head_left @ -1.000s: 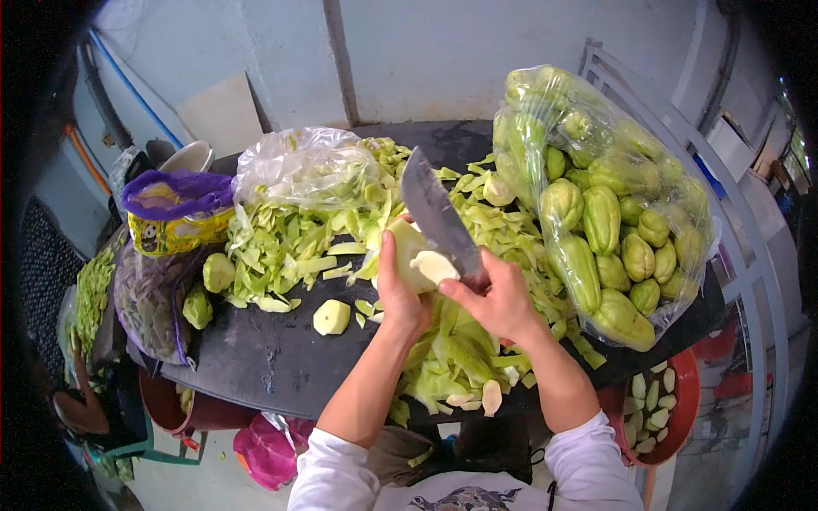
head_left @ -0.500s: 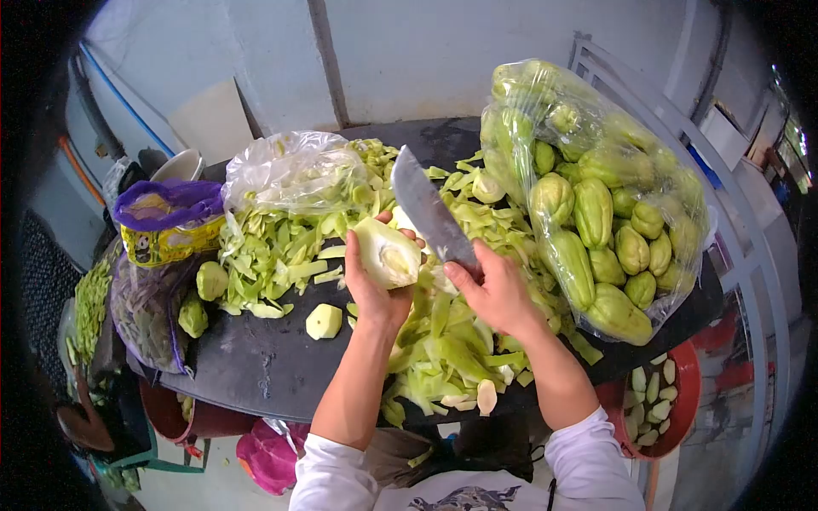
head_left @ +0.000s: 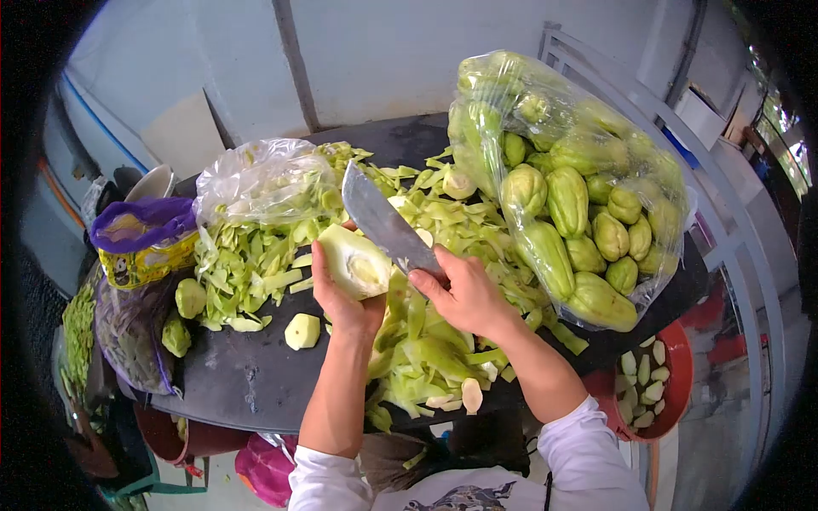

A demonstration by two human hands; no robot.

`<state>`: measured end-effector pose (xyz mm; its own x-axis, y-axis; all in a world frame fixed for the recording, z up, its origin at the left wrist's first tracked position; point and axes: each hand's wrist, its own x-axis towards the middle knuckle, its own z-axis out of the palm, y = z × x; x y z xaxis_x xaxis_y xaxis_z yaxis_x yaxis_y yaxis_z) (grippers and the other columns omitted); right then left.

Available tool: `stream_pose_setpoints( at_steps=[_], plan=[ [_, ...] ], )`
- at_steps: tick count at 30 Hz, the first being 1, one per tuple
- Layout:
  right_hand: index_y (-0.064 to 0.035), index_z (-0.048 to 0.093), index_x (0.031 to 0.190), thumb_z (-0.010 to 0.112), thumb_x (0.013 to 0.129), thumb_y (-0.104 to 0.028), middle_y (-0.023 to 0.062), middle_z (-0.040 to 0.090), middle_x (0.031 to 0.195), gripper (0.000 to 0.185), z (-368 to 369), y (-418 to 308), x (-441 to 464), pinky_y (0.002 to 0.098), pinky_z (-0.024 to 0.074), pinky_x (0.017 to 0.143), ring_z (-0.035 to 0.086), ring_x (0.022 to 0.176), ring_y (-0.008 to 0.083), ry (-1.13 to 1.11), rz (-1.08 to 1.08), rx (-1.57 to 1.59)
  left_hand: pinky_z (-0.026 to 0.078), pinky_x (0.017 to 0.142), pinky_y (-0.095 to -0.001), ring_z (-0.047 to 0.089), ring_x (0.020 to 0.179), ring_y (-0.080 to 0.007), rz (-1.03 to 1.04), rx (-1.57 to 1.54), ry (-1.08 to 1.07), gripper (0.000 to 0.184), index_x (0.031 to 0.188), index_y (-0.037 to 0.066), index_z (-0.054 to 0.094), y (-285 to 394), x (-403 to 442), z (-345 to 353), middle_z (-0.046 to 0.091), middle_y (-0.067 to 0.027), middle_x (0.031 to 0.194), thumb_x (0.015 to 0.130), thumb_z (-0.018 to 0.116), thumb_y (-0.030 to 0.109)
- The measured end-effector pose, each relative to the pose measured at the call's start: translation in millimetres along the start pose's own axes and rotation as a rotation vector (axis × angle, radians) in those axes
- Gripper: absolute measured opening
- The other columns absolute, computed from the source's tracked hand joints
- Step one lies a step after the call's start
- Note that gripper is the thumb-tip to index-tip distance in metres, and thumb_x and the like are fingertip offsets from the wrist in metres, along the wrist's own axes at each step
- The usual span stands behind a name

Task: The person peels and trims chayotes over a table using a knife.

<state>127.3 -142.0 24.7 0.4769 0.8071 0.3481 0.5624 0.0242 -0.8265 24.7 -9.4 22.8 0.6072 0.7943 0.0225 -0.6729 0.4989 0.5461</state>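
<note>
My left hand [head_left: 349,302] holds a peeled, cut chayote [head_left: 360,262], its pale cut face with a hollow turned up. My right hand [head_left: 464,289] is wrapped round the handle of a broad knife [head_left: 388,223]. The blade points up and to the left, close beside the chayote's right edge; whether they touch I cannot tell. Green peelings [head_left: 434,341] lie heaped under and around both hands. On the dark table [head_left: 230,379] a small peeled piece [head_left: 302,331] sits left of my left wrist.
A clear bag of whole chayotes [head_left: 588,204] stands at the right. At the left are a purple net bag [head_left: 136,332], two unpeeled chayotes [head_left: 190,298] and a crumpled plastic bag [head_left: 264,183]. A red bucket with pale pieces [head_left: 679,383] stands below right.
The chayote has turned from under the knife to show its hollow cut face, and the cut-off slice has left it. Hands and knife have shifted left; the whole view has shifted too.
</note>
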Motion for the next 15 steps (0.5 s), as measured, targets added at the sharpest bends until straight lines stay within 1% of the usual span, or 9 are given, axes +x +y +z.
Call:
stream_pose_setpoints(
  at_steps=[2, 5, 7, 8, 10, 12, 13, 14, 15],
  plan=[
    [0.0045, 0.051, 0.092, 0.062, 0.095, -0.030, 0.0252, 0.063, 0.071, 0.036, 0, -3, 0, 0.0456, 0.0472, 0.056, 0.064, 0.065, 0.0416, -0.007, 0.008, 0.015, 0.050, 0.080, -0.0330, 0.061, 0.090, -0.0171, 0.013, 0.011, -0.029, 0.052, 0.116, 0.007, 0.056, -1, -1, -1, 0.062, -0.0039, 0.096, 0.095, 0.047, 0.054],
    [0.0045, 0.051, 0.091, 0.062, 0.095, -0.030, 0.0248, 0.062, 0.070, 0.036, 4, -4, -1, 0.0456, 0.0474, 0.056, 0.064, 0.064, 0.0408, -0.008, 0.002, 0.011, 0.049, 0.084, -0.0340, 0.061, 0.094, -0.0184, -0.020, -0.030, -0.029, 0.052, 0.117, 0.008, 0.056, -5, -5, -2, 0.063, -0.0038, 0.100, 0.095, 0.048, 0.055],
    [0.0045, 0.051, 0.091, 0.062, 0.095, -0.030, 0.0246, 0.062, 0.070, 0.037, 4, -5, -1, 0.0456, 0.0475, 0.056, 0.064, 0.063, 0.0405, 0.002, -0.010, -0.012, 0.048, 0.089, -0.0366, 0.061, 0.099, -0.0204, -0.024, -0.046, 0.061, 0.053, 0.120, 0.010, 0.056, -9, -11, 4, 0.064, -0.0040, 0.106, 0.095, 0.048, 0.055],
    [0.0043, 0.050, 0.092, 0.062, 0.095, -0.030, 0.0248, 0.062, 0.070, 0.036, 3, -7, -1, 0.0459, 0.0475, 0.056, 0.065, 0.064, 0.0411, -0.013, -0.002, -0.005, 0.048, 0.089, -0.0366, 0.061, 0.099, -0.0204, -0.031, -0.047, 0.058, 0.053, 0.120, 0.010, 0.056, -9, -13, 5, 0.064, -0.0040, 0.106, 0.095, 0.048, 0.055],
    [0.0041, 0.050, 0.093, 0.061, 0.095, -0.030, 0.0249, 0.062, 0.070, 0.036, 6, -6, -1, 0.0462, 0.0475, 0.057, 0.065, 0.065, 0.0418, -0.018, 0.013, -0.003, 0.046, 0.093, -0.0392, 0.060, 0.105, -0.0220, -0.039, -0.044, 0.005, 0.054, 0.122, 0.010, 0.056, -8, -15, 6, 0.064, -0.0047, 0.111, 0.094, 0.048, 0.056],
    [0.0037, 0.049, 0.095, 0.060, 0.096, -0.030, 0.0259, 0.063, 0.071, 0.035, 15, 1, -2, 0.0470, 0.0472, 0.057, 0.066, 0.068, 0.0434, 0.012, -0.055, -0.003, 0.048, 0.092, -0.0401, 0.061, 0.105, -0.0224, -0.065, -0.063, -0.016, 0.055, 0.123, 0.010, 0.055, -13, -13, -2, 0.064, -0.0048, 0.111, 0.095, 0.048, 0.056],
    [0.0033, 0.049, 0.098, 0.059, 0.097, -0.030, 0.0272, 0.063, 0.072, 0.034, 14, -1, -3, 0.0479, 0.0473, 0.057, 0.066, 0.071, 0.0448, -0.033, 0.012, 0.034, 0.049, 0.091, -0.0403, 0.062, 0.104, -0.0227, -0.035, -0.012, -0.041, 0.055, 0.124, 0.010, 0.055, -14, -13, -6, 0.064, -0.0052, 0.111, 0.095, 0.048, 0.056],
    [0.0044, 0.049, 0.099, 0.058, 0.097, -0.029, 0.0278, 0.064, 0.074, 0.034, 15, 1, -4, 0.0491, 0.0483, 0.059, 0.066, 0.072, 0.0448, -0.030, -0.013, 0.026, 0.050, 0.090, -0.0404, 0.062, 0.103, -0.0230, -0.014, 0.034, -0.072, 0.055, 0.124, 0.009, 0.055, -18, -13, -10, 0.064, -0.0056, 0.111, 0.095, 0.048, 0.055],
    [0.0035, 0.048, 0.096, 0.059, 0.097, -0.028, 0.0261, 0.064, 0.074, 0.033, 15, 1, -4, 0.0472, 0.0478, 0.058, 0.066, 0.069, 0.0415, -0.034, 0.000, 0.018, 0.050, 0.089, -0.0407, 0.063, 0.102, -0.0235, 0.005, 0.077, -0.042, 0.055, 0.124, 0.009, 0.054, -18, -13, -12, 0.063, -0.0060, 0.112, 0.095, 0.047, 0.055]
  ],
)
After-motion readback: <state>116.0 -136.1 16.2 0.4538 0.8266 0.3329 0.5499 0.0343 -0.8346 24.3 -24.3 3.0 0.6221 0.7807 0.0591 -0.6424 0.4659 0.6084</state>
